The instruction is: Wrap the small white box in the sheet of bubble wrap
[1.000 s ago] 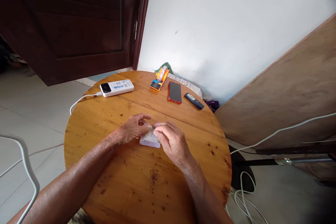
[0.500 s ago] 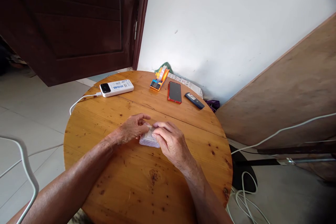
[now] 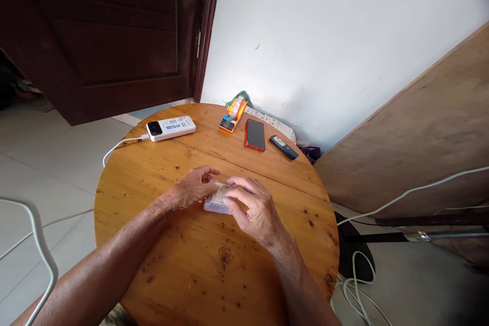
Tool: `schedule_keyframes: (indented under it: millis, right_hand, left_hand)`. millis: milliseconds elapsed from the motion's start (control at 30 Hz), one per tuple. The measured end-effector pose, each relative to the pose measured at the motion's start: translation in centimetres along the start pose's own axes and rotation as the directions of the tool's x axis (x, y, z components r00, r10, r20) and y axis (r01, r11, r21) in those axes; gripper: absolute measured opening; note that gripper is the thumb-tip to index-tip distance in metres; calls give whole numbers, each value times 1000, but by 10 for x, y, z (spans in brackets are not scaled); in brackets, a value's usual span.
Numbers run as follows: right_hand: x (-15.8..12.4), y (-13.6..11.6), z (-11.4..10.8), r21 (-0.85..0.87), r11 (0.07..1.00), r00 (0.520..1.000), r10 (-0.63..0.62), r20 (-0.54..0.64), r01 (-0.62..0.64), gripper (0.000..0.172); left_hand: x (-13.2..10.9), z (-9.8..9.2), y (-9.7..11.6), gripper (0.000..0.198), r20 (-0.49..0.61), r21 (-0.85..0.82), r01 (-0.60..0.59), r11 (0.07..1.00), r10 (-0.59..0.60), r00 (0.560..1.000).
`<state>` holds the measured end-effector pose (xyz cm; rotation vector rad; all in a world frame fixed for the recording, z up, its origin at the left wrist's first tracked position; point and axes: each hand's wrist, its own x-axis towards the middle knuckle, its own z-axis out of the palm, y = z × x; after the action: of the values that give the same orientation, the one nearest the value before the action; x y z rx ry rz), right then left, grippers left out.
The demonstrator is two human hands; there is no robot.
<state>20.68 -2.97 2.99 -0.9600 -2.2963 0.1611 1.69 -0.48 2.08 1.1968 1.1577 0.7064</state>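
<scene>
A small, flat, pale purple packet (image 3: 218,206), apparently wrapped in clear plastic with a printed label on top, rests near the middle of the round wooden table. My left hand (image 3: 196,186) grips its left end, with the index finger stretched out above the far side. At the right end, my right hand (image 3: 252,209) has its thumb and fingers curved round the packet's edge. The fingers cover both ends of the packet, and its underside is hidden.
Along the table's (image 3: 183,265) far side lie a white power bank (image 3: 171,128) with a cable, an orange tape dispenser (image 3: 234,113), a red-cased phone (image 3: 254,135) and a dark handheld device (image 3: 283,147). A white wall (image 3: 324,35) rises behind. Loose cables (image 3: 361,295) lie on the floor at right.
My right hand has shifted slightly right, its fingers a little more spread, so more of the label shows. My left hand and the packet stay nearly in place.
</scene>
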Motion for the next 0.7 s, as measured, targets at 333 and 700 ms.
schedule_keyframes:
  millis: [333, 700]
  right_hand:
    - [0, 4, -5, 40, 994, 994, 100, -35, -99, 11]
    - [-2, 9, -7, 70, 968, 954, 224, 201, -242, 35]
  left_hand:
    - [3, -1, -3, 50, 9, 6, -10, 1000, 10, 1000]
    - [1, -2, -5, 53, 3, 28, -32, 999, 32, 999]
